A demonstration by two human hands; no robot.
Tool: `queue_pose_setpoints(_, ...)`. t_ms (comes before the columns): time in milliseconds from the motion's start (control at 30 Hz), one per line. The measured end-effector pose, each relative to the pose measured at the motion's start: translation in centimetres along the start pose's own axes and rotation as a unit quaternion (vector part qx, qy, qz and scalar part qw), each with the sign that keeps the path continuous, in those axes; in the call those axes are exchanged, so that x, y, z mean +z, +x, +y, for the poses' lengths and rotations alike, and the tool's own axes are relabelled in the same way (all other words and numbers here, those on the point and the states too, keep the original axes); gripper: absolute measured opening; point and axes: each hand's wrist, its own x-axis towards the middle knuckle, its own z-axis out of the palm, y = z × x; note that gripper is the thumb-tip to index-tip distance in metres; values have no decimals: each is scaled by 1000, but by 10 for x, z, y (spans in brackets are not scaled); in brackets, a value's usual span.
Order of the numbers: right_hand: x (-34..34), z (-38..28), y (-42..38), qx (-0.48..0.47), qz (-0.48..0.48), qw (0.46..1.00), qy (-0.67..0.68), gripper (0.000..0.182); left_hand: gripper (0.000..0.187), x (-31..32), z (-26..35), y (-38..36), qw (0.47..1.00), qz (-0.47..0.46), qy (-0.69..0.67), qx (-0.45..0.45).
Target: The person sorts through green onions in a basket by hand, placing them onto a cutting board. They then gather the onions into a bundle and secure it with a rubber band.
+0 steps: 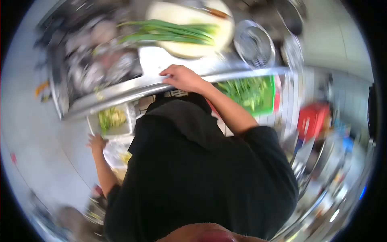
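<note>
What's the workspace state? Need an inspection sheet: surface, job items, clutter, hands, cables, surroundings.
Surface: shiny metal counter, round cutting board on it.
Job items: long green stalks lying across the board, ends past its left edge; knife-like tool with brown handle at the board's far side.
Clutter: blurred items at counter left, unidentifiable; round metal container right of the board.
Hands: right hand over the counter's front edge, contact unclear; left hand, fingers spread, beside white tub. Neither visibly holds anything.
Cables: nothing seen.
Surroundings: green-rimmed container of greens below the counter; red box to the right, edges blurred.
</note>
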Motion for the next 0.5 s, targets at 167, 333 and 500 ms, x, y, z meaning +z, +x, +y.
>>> queue_pose_setpoints(167,-12,47,-93,129,120,983,48,32,41,-93,101,-16,915,77,-139,372)
queue_pose_setpoints(333,12,138,-222,273,336,860,271,33,35,-175,303,-160,747,124,-46,651)
queue_pose_setpoints(500,21,206,-359,397,584,539,459,29,40,-163,472,-268,680,-48,60,729)
